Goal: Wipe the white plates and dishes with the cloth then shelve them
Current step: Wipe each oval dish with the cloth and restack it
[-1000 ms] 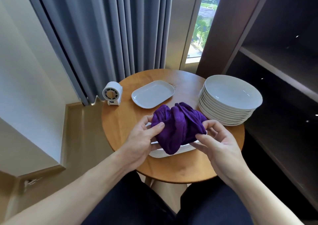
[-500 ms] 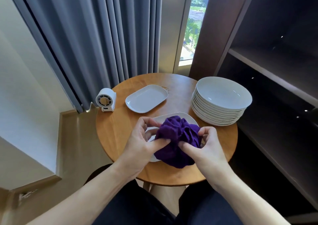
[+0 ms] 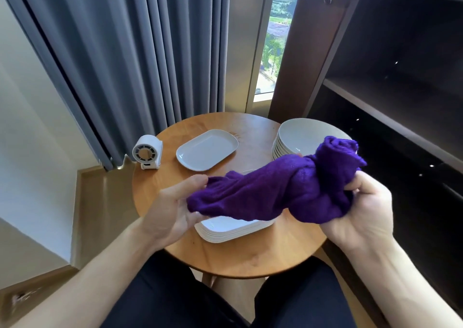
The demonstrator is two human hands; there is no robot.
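A purple cloth (image 3: 275,190) is stretched between both hands above the round wooden table (image 3: 250,260). My left hand (image 3: 172,210) pinches its left end. My right hand (image 3: 360,210) grips the bunched right end. Under the cloth lies a stack of white rectangular dishes (image 3: 230,230), partly hidden. A single white rectangular dish (image 3: 206,149) lies at the back of the table. A stack of round white plates (image 3: 298,134) stands at the back right, partly behind the cloth.
A small white fan (image 3: 147,152) stands on the table's left edge. Dark wooden shelves (image 3: 390,97) fill the right side. Grey curtains (image 3: 125,52) hang behind the table, with a window strip beside them. My dark-trousered legs are under the table's near edge.
The cloth was bunched in both hands over the dish stack; now it is lifted and pulled out lengthwise, my right hand having moved up and to the right.
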